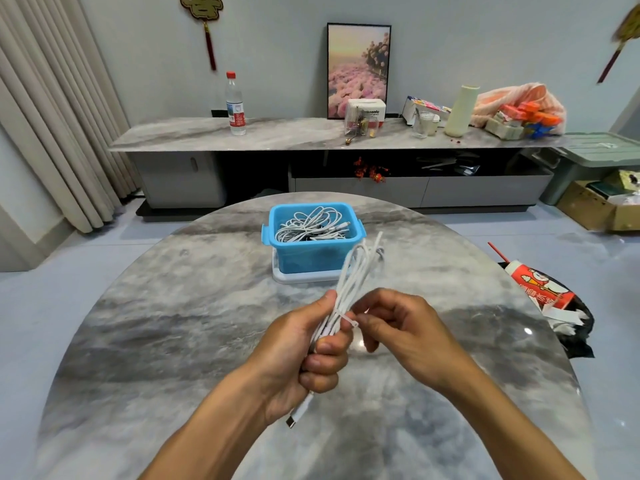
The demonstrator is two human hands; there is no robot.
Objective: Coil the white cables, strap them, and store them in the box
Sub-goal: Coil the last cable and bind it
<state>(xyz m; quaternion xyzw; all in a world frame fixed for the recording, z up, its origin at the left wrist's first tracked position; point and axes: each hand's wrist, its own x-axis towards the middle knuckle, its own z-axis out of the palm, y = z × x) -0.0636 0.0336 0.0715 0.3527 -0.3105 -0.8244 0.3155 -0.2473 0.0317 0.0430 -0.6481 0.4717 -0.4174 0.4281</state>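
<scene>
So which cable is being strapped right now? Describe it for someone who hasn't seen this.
On the round marble table, nearer than the blue box, the two hands meet. It is the folded white cable held there; the other cables lie loose in the box.

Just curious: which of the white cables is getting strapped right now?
The folded cable bundle gripped in the left hand; the right hand pinches a strap round it. The others lie loose in the box.

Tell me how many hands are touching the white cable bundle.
2. The left hand grips the white cable bundle around its lower part; the right hand pinches the strap at its middle.
</scene>
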